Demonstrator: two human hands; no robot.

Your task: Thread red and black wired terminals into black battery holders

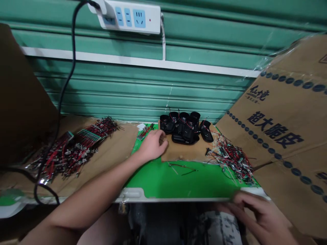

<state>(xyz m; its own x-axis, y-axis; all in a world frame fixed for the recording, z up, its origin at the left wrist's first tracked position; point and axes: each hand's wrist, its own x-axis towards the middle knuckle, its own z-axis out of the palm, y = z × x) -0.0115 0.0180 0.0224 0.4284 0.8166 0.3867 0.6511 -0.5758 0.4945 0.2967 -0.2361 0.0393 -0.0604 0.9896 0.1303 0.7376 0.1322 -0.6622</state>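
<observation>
My left hand [154, 145] reaches over the green board beside a cluster of black plastic housings [189, 127]. Its fingers are curled, with a gap between thumb and forefinger, and I make out nothing held there. Thin red wires stick up from several housings. Just behind that hand lies a small bunch of wired parts [145, 131]. My right hand [260, 216] is low at the board's front right edge, bent and smeared by motion; whether it holds something does not show. A loose thin wire piece [182, 166] lies on the green surface between the hands.
Piles of red and black wired components [76, 149] cover cardboard at the left. Another tangled wire heap [235, 160] lies right, against a tall cardboard box [281, 126]. A white power strip [133, 17] hangs on the green shutter wall, its black cable [66, 81] dangling at the left.
</observation>
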